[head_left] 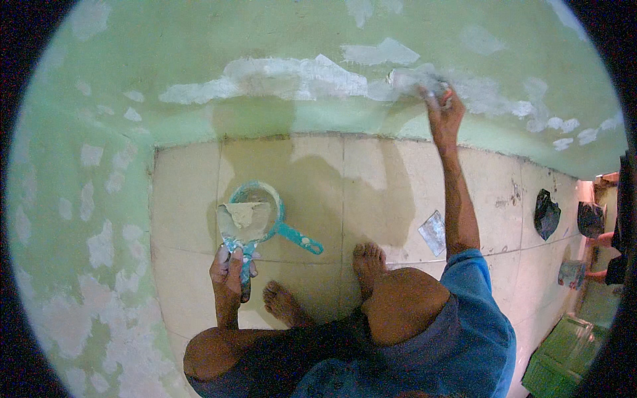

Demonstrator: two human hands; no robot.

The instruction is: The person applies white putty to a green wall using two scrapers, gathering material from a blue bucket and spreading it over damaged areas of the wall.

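Observation:
My left hand (227, 268) is closed around the teal handle of a putty knife (255, 229), its wide blade carrying a lump of pale putty (245, 213). Behind that blade, a teal dipper (281, 211) with a smeared rim shows partly hidden, its handle pointing right. Stretched forward, my right hand (443, 109) grips a motion-blurred putty knife (411, 79) with an orange spot near the fingers. Its greyish blade lies against the green wall (318, 30), at the right of a long white putty patch (292, 78).
Beige tiles (192, 179) cover the floor beneath my bare feet. A greyish flat piece (432, 232) lies by my right forearm. Toward the right are black plastic bags (547, 213) and a green crate (567, 351). The left wall (60, 245) bears several white patches.

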